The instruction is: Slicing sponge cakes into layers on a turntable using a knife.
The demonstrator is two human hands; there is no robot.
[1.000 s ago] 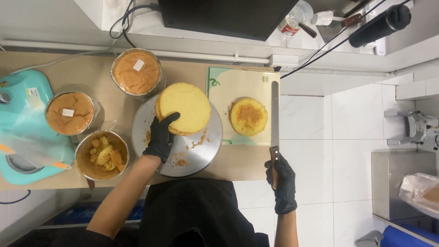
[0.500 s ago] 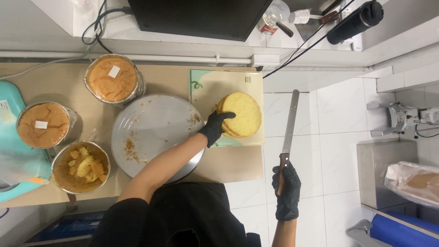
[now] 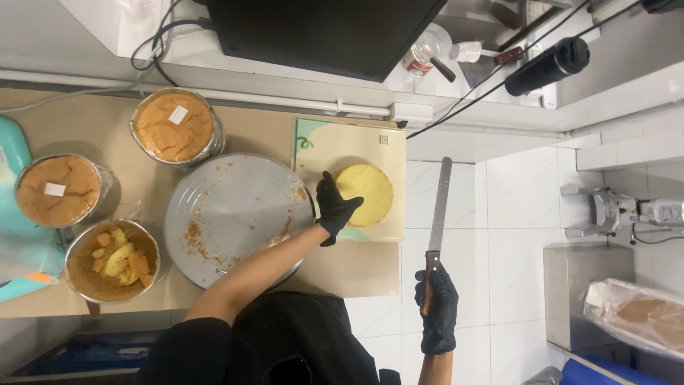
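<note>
Head view: left hand (image 3: 335,208) fingers rest released on cake (image 3: 365,194) beside plate (image 3: 231,214); right hand (image 3: 436,306) grasps knife (image 3: 436,221).

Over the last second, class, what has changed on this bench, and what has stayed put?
The left hand carried the round yellow cake layer off the grey plate, rightward onto the board, stacking it on the layer there. The plate now holds only crumbs. The right hand kept gripping the long knife; the three bowls stayed.
</note>
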